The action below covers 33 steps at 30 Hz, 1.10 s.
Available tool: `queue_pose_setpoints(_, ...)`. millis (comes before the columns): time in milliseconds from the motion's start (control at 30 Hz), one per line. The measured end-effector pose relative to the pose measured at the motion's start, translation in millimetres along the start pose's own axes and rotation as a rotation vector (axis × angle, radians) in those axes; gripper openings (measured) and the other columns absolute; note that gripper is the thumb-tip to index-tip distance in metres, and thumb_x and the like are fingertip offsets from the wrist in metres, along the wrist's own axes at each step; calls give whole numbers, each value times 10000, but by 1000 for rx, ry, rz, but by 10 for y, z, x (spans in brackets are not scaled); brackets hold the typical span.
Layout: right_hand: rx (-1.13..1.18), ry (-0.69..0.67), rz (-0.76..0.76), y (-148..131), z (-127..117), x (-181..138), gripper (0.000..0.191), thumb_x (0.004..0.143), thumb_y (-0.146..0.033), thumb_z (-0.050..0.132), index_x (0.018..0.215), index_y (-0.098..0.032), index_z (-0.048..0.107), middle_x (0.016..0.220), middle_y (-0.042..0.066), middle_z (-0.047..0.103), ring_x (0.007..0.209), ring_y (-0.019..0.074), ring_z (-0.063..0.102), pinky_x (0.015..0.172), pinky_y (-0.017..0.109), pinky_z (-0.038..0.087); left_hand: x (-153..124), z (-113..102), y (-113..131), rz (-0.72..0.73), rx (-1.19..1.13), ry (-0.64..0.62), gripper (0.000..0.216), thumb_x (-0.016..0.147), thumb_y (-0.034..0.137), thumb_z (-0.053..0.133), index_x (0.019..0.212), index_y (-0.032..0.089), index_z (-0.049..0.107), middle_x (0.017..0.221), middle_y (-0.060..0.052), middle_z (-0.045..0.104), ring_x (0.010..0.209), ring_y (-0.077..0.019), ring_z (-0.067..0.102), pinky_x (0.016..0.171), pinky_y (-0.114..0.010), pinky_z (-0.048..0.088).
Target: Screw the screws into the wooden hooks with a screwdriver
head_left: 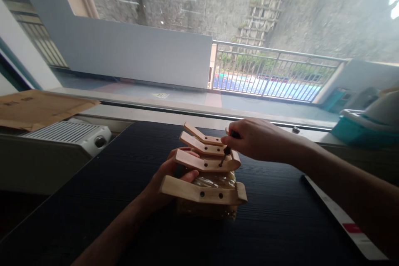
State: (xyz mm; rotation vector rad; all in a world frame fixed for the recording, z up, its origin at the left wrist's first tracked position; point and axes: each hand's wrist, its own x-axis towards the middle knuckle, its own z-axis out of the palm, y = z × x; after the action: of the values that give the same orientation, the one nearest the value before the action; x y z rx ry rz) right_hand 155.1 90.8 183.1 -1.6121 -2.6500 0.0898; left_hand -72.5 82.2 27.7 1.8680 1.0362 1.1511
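Note:
A rack of several pale wooden hooks [182,191] stands on the dark table, each hook bent up at its ends. Two dark screw holes show in the nearest hooks. Under them is a base in shiny, clear brownish wrapping [215,181], partly hidden. My left hand [179,166] is closed around the left side of the second-nearest wooden hook [190,161], its thumb on the near side and fingers on the far side. In my right hand [246,139] is a screwdriver [227,150], fist around its dark handle. The screwdriver's tip meets that hook's right-hand hole.
The black table [124,178] reaches to the window sill. A flat pale object with a red mark [352,227] lies at right. Brown paper [40,108] rests over a white radiator [75,133] at left. A teal container [355,129] sits on the right. Beyond the glass is a railing [277,70].

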Motion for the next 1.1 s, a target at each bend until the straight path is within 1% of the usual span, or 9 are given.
queue_pose_setpoints(133,67,100,10,33,-38,-174,358,879,-449,432,768,-183,644,619,2,592,506,95,428,481,254,243,21,-156,181,-107,-97,-85,436,789,355,644,1197,216,573,1290,-97,554,1158,-295,549,918,-381,505)
queue_pose_setpoints(200,128,78,-28,-40,-37,-271,354,880,-458,435,779,-191,645,622,-5,594,505,92,429,472,250,234,32,-254,245,-190,-137,-73,380,807,415,597,1111,188,612,1113,-91,651,1001,-278,627,773,-344,546)
queue_pose_setpoints(267,147,52,-91,-151,-18,-338,323,878,-429,444,748,-200,630,583,-25,571,479,82,407,458,246,215,28,-352,270,-211,-128,-34,386,807,498,554,1003,179,646,934,-69,689,884,-260,647,718,-329,539)
queue_pose_setpoints(333,131,66,-138,-251,12,-366,267,865,-370,461,715,-205,610,546,-41,544,448,72,373,445,240,198,6,-440,271,-187,-106,-69,453,779,580,538,968,187,661,879,-57,690,855,-256,639,725,-324,528)
queue_pose_setpoints(400,111,98,-167,-307,41,-367,213,840,-308,486,682,-205,586,527,-51,524,433,63,347,438,230,190,-25,-507,269,-164,-100,-200,496,727,623,578,976,203,666,905,-49,688,882,-267,631,743,-320,520)
queue_pose_setpoints(567,81,134,-169,-273,100,-359,210,818,-265,512,620,-204,544,498,-64,494,416,53,322,413,215,177,-63,-568,316,-180,-110,-481,540,591,523,763,1045,249,659,1063,-31,672,1030,-309,595,873,-350,485)
queue_pose_setpoints(733,82,102,-172,-207,139,-343,209,836,-281,495,648,-224,568,492,-76,493,412,53,338,398,207,188,-48,-546,356,-211,-101,-514,443,658,390,754,1083,298,669,1058,6,686,1003,-278,622,786,-291,509)
queue_pose_setpoints(933,77,103,-186,-193,129,-343,208,836,-267,497,641,-216,548,493,-79,481,419,51,329,399,206,184,-40,-528,352,-129,-110,-537,389,638,362,773,1019,302,721,1176,-8,650,1071,-296,605,878,-331,493)
queue_pose_setpoints(1100,127,142,-270,-274,108,-372,210,835,-244,520,629,-200,518,501,-75,460,428,45,304,414,201,184,-46,-532,347,-166,-68,-552,461,611,333,795,1059,309,690,1140,8,662,983,-271,640,775,-281,526)
